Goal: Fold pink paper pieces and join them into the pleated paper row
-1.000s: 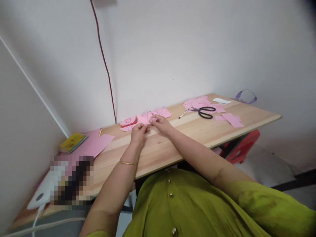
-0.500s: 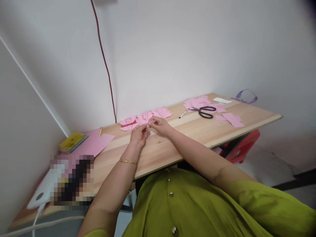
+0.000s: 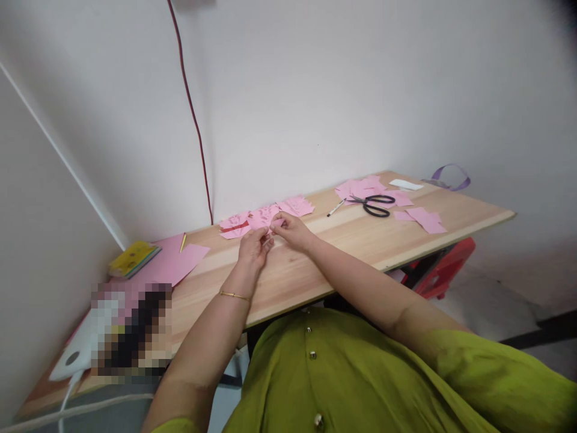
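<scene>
My left hand (image 3: 253, 246) and my right hand (image 3: 291, 229) meet over the wooden table (image 3: 315, 252), fingers pinched together on a small pink paper piece (image 3: 271, 228) between them. Just behind the hands lies a row of cut pink paper shapes (image 3: 264, 216) along the wall. A gold bangle sits on my left wrist.
Black scissors (image 3: 374, 204) and a pen (image 3: 335, 208) lie among pink paper scraps (image 3: 421, 218) at the right end. A pink sheet (image 3: 174, 261), a pencil (image 3: 183, 242) and a yellow booklet (image 3: 133, 258) lie left. A white device (image 3: 74, 355) sits at the near left. A red stool (image 3: 439, 270) stands under the table.
Both hands have drawn slightly toward me and closer together on the small pink piece; otherwise nothing has moved.
</scene>
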`<state>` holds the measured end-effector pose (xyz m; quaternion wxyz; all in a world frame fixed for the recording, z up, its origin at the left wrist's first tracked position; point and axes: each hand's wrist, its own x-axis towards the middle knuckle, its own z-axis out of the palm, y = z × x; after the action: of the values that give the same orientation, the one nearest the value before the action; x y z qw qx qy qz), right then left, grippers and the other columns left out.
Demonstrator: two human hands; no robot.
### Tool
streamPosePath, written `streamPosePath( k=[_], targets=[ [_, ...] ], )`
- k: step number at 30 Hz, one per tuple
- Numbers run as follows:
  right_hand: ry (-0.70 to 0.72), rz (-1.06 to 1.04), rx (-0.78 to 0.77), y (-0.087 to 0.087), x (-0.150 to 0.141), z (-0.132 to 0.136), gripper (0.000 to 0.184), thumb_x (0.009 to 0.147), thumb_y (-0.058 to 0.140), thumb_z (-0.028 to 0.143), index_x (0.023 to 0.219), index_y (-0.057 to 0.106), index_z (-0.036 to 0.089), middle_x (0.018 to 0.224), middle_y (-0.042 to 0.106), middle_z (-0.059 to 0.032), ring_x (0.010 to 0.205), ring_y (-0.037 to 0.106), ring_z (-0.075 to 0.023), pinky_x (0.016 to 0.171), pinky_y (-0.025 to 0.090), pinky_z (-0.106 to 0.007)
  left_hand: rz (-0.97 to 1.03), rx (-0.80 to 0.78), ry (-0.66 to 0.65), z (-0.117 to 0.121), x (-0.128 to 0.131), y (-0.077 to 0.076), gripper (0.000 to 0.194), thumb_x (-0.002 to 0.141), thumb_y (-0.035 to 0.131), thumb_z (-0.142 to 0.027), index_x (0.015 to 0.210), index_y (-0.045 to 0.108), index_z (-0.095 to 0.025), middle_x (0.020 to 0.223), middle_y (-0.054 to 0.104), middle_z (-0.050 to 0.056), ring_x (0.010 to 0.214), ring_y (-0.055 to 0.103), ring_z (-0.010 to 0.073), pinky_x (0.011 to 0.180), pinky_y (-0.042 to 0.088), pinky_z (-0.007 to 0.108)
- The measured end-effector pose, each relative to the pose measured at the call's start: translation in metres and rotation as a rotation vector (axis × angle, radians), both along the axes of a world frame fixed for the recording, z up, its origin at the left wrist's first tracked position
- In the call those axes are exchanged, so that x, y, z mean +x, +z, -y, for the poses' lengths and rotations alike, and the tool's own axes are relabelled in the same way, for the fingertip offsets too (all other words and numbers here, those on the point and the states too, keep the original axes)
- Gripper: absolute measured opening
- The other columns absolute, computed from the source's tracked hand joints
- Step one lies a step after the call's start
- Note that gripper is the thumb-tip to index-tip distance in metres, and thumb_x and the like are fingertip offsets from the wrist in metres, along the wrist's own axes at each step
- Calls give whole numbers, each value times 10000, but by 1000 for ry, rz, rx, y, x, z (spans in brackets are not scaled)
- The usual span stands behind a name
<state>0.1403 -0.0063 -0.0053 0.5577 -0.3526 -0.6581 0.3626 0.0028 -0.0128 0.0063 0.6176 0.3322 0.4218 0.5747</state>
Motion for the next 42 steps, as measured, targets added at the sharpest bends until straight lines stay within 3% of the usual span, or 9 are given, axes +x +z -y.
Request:
streamPosePath(
  k=[11,15,18,23,34,39,42],
  targets=[
    [24,-13,-11,1,3,-1,226,745,630,333,906,566,189,797,593,21,715,591,-130,689,467,-270,58,-13,-41,0,-2,1,218,561,738,-150,682,557,-169,630,570,-27,585,540,92,578,475,237],
    [-16,-40,-7,2,4,-3,226,740,635,340,897,572,191,815,599,18,714,583,-128,694,463,-269,68,-27,-85,2,-2,2,261,595,771,-257,740,569,-179,666,586,-17,573,533,92,581,488,254],
    [-48,-60,-18,1,4,-5,227,737,638,350,894,573,198,801,594,20,714,570,-130,696,463,-268,-22,46,-105,4,0,2,337,563,822,-322,710,557,-175,692,601,-7,586,526,87,578,480,245],
    [-64,-76,-6,0,4,-7,224,732,640,352,883,574,200,809,597,17,723,561,-130,696,462,-263,-148,162,-56,5,2,-2,374,494,852,-318,590,528,-158,616,565,-17,578,516,84,551,431,221],
    [-47,-91,-28,3,3,-4,238,729,663,366,872,581,194,781,620,25,729,604,-128,731,481,-276,-240,237,25,0,0,-5,282,560,812,-277,583,557,-159,598,584,-16,596,537,101,638,449,254],
    [65,-206,-189,3,3,-3,324,699,709,374,951,612,197,741,652,10,697,616,-132,715,500,-287,-303,261,19,-1,-2,-4,233,579,783,-288,621,595,-158,608,586,-15,586,521,96,627,438,245],
    [126,-255,-264,3,3,-2,299,672,732,378,865,622,178,686,639,9,650,594,-118,692,493,-278,-298,254,6,0,-4,-2,259,572,790,-305,601,574,-165,605,567,-20,587,515,98,610,436,239]
  ],
)
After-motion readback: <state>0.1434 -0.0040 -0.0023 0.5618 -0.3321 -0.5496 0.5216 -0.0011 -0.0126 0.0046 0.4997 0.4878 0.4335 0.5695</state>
